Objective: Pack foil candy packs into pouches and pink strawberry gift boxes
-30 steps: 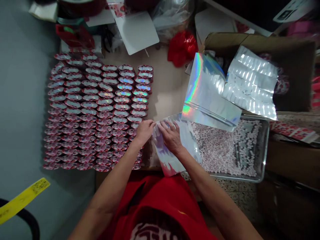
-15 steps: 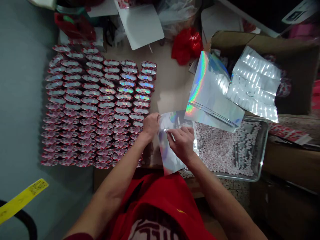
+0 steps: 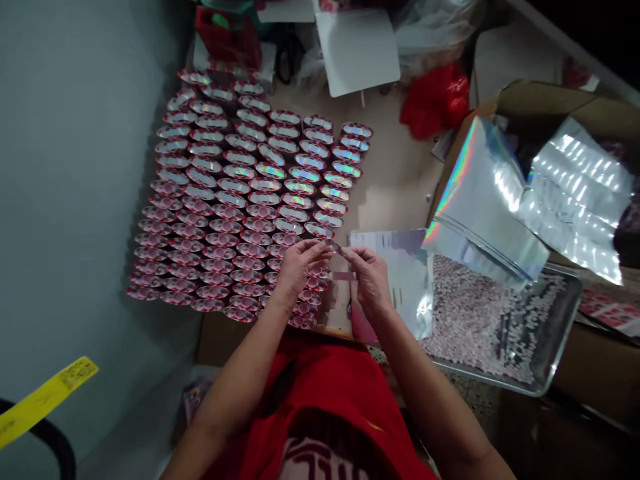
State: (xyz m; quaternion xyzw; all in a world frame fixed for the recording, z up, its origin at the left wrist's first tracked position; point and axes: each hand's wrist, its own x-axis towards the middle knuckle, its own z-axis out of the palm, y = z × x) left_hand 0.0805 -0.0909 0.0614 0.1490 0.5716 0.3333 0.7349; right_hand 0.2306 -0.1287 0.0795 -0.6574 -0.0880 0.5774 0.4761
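Note:
My left hand (image 3: 295,270) and my right hand (image 3: 371,280) meet in front of me, fingertips pinched on a small thin strip (image 3: 334,247) stretched between them. It looks like a sticker peeled from a sheet; its details are blurred. Beneath my right hand lies a shiny silver sheet (image 3: 400,267). Left of it stand tight rows of small red-and-white packs with oval tops (image 3: 235,223). The packs at the back carry silver strips across their tops, while the front ones show pink centres. My left hand is over the right-hand edge of these rows.
A metal tray (image 3: 555,360) of small pale beads stands at the right. Holographic sheets (image 3: 480,193) and a crinkled silver sheet (image 3: 575,193) overlap it and a cardboard box (image 3: 530,93). A red plastic bag (image 3: 435,100) and a white board (image 3: 357,50) lie behind.
My hands have moved off the silver sheet towards the packs, with a small strip now between them. The camera view has turned left, shifting the scene right.

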